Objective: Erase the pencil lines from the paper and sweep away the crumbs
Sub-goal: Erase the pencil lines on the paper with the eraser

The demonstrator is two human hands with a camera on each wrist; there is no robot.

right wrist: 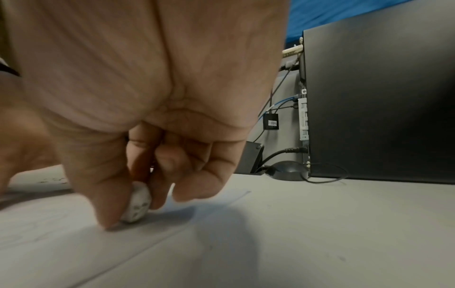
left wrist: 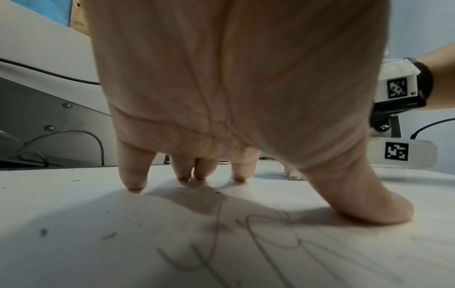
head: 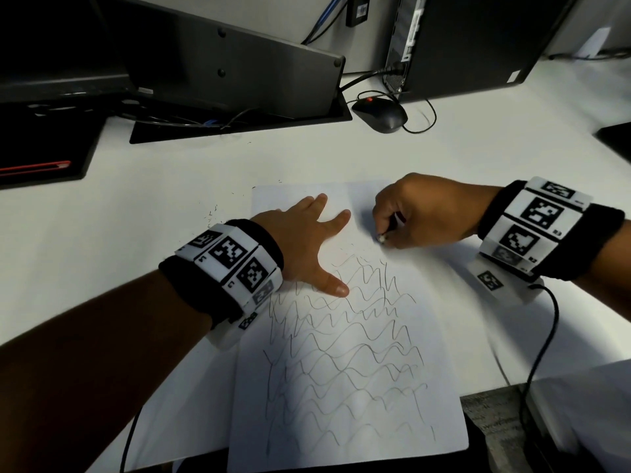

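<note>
A white paper (head: 345,421) lies on the white desk, its lower part covered in wavy pencil lines (head: 345,363); its upper part is mostly blank. My left hand (head: 307,240) lies flat on the paper's upper left with fingers spread, fingertips (left wrist: 134,188) and thumb pressing the sheet. My right hand (head: 420,213) pinches a small white eraser (head: 381,238) (right wrist: 136,204) and holds its tip against the paper just above the top pencil lines. Dark crumbs (head: 213,213) lie scattered on the desk left of the paper.
A black mouse (head: 379,114) with its cable sits behind the paper. A monitor base (head: 239,124) and a black computer tower (head: 478,42) stand at the back. A black pad with a red pen (head: 34,167) lies at far left. The desk's near edge runs under the paper.
</note>
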